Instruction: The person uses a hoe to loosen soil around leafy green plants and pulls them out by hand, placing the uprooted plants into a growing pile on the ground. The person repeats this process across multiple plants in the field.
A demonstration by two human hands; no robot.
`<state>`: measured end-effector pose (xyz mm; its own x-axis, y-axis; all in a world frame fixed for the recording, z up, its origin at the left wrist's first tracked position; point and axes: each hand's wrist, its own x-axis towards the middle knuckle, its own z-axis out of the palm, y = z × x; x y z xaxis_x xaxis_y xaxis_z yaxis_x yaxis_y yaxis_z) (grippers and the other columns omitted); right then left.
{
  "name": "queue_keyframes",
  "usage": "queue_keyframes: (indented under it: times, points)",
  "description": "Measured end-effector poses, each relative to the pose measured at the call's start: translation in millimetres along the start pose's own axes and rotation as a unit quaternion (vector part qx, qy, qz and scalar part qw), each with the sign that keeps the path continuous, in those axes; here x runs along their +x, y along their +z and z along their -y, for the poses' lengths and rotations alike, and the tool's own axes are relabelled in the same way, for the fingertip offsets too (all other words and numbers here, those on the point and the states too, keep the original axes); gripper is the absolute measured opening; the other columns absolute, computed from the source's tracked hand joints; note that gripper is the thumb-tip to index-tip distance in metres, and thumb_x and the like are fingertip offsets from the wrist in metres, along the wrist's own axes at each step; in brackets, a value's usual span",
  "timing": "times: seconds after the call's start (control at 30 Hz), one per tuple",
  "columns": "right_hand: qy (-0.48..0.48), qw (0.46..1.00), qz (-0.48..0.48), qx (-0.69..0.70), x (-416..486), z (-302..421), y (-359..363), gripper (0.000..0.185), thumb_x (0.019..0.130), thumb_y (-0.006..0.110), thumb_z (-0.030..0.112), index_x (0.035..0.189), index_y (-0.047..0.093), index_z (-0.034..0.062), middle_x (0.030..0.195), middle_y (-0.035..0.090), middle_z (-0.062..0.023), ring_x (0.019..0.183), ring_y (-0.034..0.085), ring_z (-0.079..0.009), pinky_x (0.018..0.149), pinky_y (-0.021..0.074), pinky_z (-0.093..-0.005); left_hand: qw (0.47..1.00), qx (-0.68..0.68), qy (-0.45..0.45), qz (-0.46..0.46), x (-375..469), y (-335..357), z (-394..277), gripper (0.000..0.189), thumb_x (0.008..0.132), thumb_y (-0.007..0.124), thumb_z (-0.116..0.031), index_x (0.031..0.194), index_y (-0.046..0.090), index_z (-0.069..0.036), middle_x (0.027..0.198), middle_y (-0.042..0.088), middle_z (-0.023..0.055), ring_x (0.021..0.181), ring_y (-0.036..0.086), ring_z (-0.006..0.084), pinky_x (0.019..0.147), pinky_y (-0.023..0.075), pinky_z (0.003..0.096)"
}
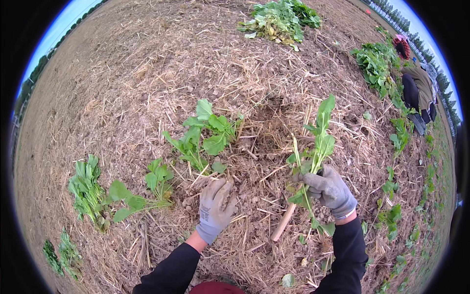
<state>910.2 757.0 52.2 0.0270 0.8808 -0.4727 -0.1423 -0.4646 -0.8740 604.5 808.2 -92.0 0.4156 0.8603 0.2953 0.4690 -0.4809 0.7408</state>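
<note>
My right hand (328,189), in a grey work glove, is closed on a bunch of leafy green plants (323,145) with pale stems. Its leaves stick up past the fingers, and some hang below. A wooden handle (284,223) slants under the bunch; whether my fingers grip it too is hidden. My left hand (216,209), gloved alike, is palm down at the straw-strewn soil with its fingers a little apart and nothing visible in them. Just beyond its fingertips stands a leafy green plant (216,134). Another leafy plant (159,183) is to its left.
Bundles of greens lie at the left (86,187) and lower left (68,253). A larger heap of greens (279,22) sits at the far side. Along the right runs a row of plants (374,66), with a crouching person (422,88) and another person (402,46) beyond.
</note>
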Motion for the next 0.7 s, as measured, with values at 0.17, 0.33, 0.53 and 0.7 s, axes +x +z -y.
queue_keyframes:
  times: [0.17,0.33,0.53,0.7]
  points:
    - [0.046,0.98,0.147,-0.125,-20.1,-45.4,53.3,0.033,0.09,0.067,0.028,0.114,0.069,0.0061,0.081,0.062,0.0009,0.061,0.047,-0.0069,0.055,0.0374,-0.0234,0.934,0.226,0.255,0.106,49.2,-31.7,-60.0,0.043,0.076,0.074,-0.021,0.117,0.063,-0.01,0.114,0.061,0.0079,0.12,0.052,0.0307,0.108,0.0358,0.0501]
    - [0.056,0.998,0.022,-0.015,-30.2,-88.7,34.2,0.033,0.094,0.064,0.024,0.122,0.063,0.0054,0.075,0.054,0.0056,0.06,0.043,-0.003,0.052,0.0347,-0.0193,0.956,0.186,0.077,0.212,-5.6,-28.6,-3.9,0.024,0.083,0.069,-0.026,0.102,0.066,-0.012,0.082,0.065,0.0085,0.08,0.064,0.0263,0.084,0.0477,0.0426]
    - [-0.282,0.875,-0.328,0.215,42.1,-25.4,-67.5,0.026,0.1,0.058,0.024,0.111,0.062,0.0007,0.081,0.054,0.0029,0.064,0.046,-0.0014,0.053,0.0414,-0.0142,0.976,0.099,-0.179,0.073,-78.4,2.6,76.1,0.026,0.093,0.059,-0.033,0.091,0.064,-0.008,0.077,0.065,0.0147,0.069,0.063,0.0372,0.062,0.0499,0.0458]
    - [-0.363,0.77,-0.49,-0.186,237.4,17.4,-91.1,0.031,0.095,0.062,0.026,0.087,0.058,-0.0037,0.073,0.06,-0.0098,0.064,0.052,-0.0176,0.059,0.0424,-0.0345,0.974,0.155,-0.123,0.108,-93.7,15.2,86.3,0.015,0.087,0.066,-0.024,0.093,0.067,-0.01,0.078,0.067,0.0138,0.064,0.064,0.0344,0.057,0.0518,0.0427]
